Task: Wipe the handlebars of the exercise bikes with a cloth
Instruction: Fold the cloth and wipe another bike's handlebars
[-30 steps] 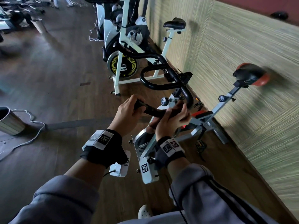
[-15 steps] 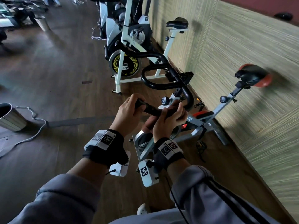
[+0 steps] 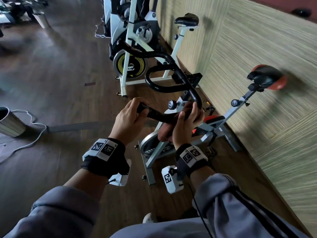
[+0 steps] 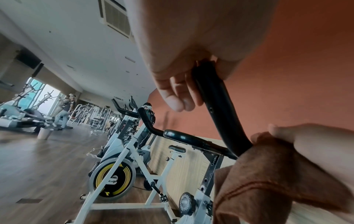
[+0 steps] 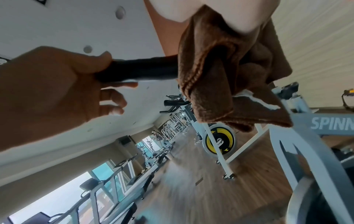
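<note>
The near grey exercise bike has a black handlebar [image 3: 159, 115] [image 4: 216, 106] [image 5: 141, 71] curving from its left end up to the stem. My left hand [image 3: 130, 117] [image 4: 184, 72] [image 5: 57, 84] grips the bar's left end. My right hand [image 3: 185, 122] wraps a brown cloth [image 3: 165, 133] [image 4: 268, 174] [image 5: 226, 72] around the bar near its bend. Loose folds of the cloth hang below the bar. The bike's black and orange saddle [image 3: 267, 78] is at the right.
A white bike with a yellow-striped flywheel [image 3: 130, 66] stands just beyond, its own black handlebar [image 3: 154, 55] close to mine. The striped wall [image 3: 257, 66] runs along the right. A metal bin [image 3: 8, 122] and white cable [image 3: 32, 134] lie on the wooden floor at the left.
My right hand with the cloth has slid along the bar away from the left hand, toward the bend. The left hand keeps its hold on the bar's end.
</note>
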